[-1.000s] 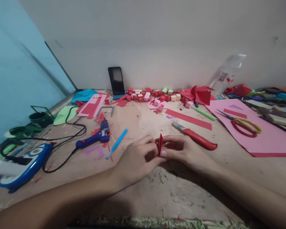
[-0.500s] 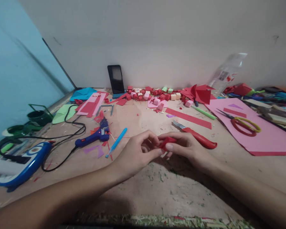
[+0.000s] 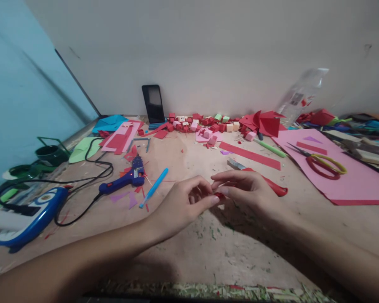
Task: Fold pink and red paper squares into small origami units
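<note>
A small piece of red paper (image 3: pixel 220 195) sits between my two hands above the middle of the table, mostly covered by fingers. My left hand (image 3: pixel 192 197) pinches it from the left with thumb and curled fingers. From the right, my right hand (image 3: pixel 242 187) closes its thumb and fingers over the same piece. Just behind my right hand lies a utility knife with a red handle (image 3: pixel 273 185), partly hidden by that hand. To the left of my left hand rests a blue pen-like tool (image 3: pixel 154 187).
A blue glue gun (image 3: pixel 126 180) with a black cord lies left. Small paper cubes (image 3: pixel 205 134) line the wall beside a phone (image 3: pixel 153 104). Scissors (image 3: pixel 326 164) rest on pink paper (image 3: pixel 350 185) at right. A plastic bottle (image 3: pixel 306 94) leans at the back.
My right hand's fingers have shifted over the red paper, so less of it shows now. My left hand stays nearly in place.
</note>
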Available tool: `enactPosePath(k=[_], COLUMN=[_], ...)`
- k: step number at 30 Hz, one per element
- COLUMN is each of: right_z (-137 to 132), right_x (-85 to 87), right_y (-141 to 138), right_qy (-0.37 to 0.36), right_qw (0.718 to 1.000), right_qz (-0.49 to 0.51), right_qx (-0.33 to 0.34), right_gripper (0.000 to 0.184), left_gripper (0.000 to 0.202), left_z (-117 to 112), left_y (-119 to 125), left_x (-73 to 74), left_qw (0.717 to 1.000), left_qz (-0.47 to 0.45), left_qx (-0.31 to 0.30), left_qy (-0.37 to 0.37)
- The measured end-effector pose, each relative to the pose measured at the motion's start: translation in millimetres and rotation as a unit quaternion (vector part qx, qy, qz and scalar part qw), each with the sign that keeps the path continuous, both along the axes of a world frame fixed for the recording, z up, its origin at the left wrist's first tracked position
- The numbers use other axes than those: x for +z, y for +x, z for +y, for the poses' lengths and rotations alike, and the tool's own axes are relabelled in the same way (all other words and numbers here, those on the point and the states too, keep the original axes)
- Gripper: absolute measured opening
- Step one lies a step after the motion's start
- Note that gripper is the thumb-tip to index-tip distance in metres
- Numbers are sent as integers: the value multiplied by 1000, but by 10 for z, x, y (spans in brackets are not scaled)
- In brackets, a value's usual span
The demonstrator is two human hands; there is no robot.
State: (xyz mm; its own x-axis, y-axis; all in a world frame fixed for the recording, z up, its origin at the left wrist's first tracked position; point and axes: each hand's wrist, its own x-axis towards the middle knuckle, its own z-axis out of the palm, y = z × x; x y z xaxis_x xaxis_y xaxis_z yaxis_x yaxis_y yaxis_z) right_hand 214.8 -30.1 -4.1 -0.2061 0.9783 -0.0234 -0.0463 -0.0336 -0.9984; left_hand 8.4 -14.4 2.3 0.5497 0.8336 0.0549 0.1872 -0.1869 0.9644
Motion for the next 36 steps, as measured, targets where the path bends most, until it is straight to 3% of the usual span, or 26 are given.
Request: enactPosePath(k=[12,21,26,29,32,36], right_z=[-20,-20,4,-4,-16,-8], right_x=[17,22,13,9,9,-4], right_y=[-26,-40,-44,-74,-102,-87], right_qy=[10,15,11,-38,-86,-128], right_qw=[999,999,998,997,993,988], right_qz=[20,42,68,66,63,76], right_qx=[38,29,3,-24,-49,-43], right_gripper=[38,65,78,90,85,61], left_gripper=[25,39,29,23,20,20], left_z=[58,95,85,77,72,66], left_y=[7,0,10,20,21,10], left_x=[-44,-66,-81,-105,-125,-118], left_qw=[979,979,979,981,982,980], left_qz=[-115,-113,-128,-126,-109,-99], left_qx=[-15,-6,-2,0,15,31], left_qy=[-166,-171,-160,-148,-152,-168])
